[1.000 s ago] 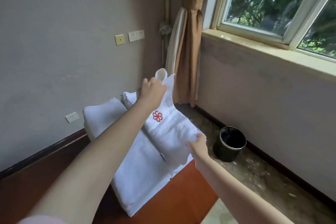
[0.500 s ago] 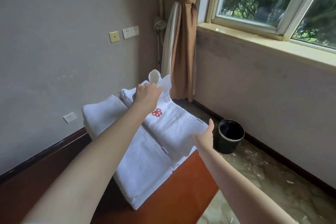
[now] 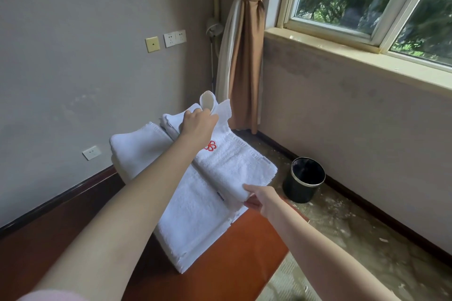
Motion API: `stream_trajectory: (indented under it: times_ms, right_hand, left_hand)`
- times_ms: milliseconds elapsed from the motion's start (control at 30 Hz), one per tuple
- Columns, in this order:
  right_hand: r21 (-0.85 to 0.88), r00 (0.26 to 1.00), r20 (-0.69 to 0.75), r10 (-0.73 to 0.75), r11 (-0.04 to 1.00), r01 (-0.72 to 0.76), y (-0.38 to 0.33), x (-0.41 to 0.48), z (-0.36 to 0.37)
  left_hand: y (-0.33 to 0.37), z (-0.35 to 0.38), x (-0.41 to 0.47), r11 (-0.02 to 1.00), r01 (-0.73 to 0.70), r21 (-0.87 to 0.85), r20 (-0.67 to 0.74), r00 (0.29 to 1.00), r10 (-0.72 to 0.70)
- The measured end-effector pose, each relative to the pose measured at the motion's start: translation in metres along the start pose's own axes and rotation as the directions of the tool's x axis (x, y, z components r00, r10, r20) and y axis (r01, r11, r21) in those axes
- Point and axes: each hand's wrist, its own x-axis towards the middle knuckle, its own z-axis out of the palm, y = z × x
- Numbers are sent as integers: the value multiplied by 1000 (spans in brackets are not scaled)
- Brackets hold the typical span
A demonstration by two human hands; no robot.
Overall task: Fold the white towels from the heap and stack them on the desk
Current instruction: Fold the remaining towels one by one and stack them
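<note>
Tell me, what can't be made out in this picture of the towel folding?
All head view:
- Red logo on the top towel: partly covered by the left forearm.
- Fingers of the left hand: mostly hidden behind the hand itself.
- Towel label: too small to read.
- Bin inside: too dark to see contents.
- Desk: cut off by the bottom edge.

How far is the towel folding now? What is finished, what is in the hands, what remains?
Done: a large folded towel lies flat on the desk, with a second folded towel behind it. In hand: the left hand grips the far end of the red-logo towel, and the right hand pinches its near corner, on top of the large one. Remaining: letting go; whether more towels wait cannot be seen.
</note>
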Motion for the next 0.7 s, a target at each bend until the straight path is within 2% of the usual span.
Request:
stream_trajectory:
  times_ms: [67, 133, 200, 267, 333, 400, 567, 700]
  right_hand:
    - [-128, 1000, -12, -3, 992, 2, 1, 2, 1]
    - [-411, 997, -71, -25, 911, -7, -1, 1, -2]
    - [-673, 972, -166, -169, 739, 14, -8, 0, -11]
    - [-792, 898, -208, -388, 605, 78, -19, 1, -17]
    - [-832, 816, -156, -557, 519, 195, -38, 3, -15]
    - [-826, 774, -53, -631, 463, 321, -60, 7, -7]
    - [-738, 735, 227, -640, 380, 558, -116, 36, 33]
    - [-618, 685, 375, -624, 382, 687, -164, 71, 74]
  left_hand:
    - [1, 2, -2, 1000, -2, 0, 6, 1000, 2]
    - [1, 2, -3, 1000, -6, 0, 3, 1000, 6]
    - [-1, 3, -3, 1000, -4, -12, -5, 1000, 4]
    - [-3, 2, -3, 1000, 3, -29, -10, 1000, -4]
    - [-6, 2, -1, 999, 19, -35, -18, 1000, -20]
    - [-9, 1, 2, 998, 44, -43, -12, 999, -45]
    - [-21, 3, 14, 996, 68, -50, -73, 995, -72]
    - [-41, 7, 29, 994, 108, -29, -118, 987, -111]
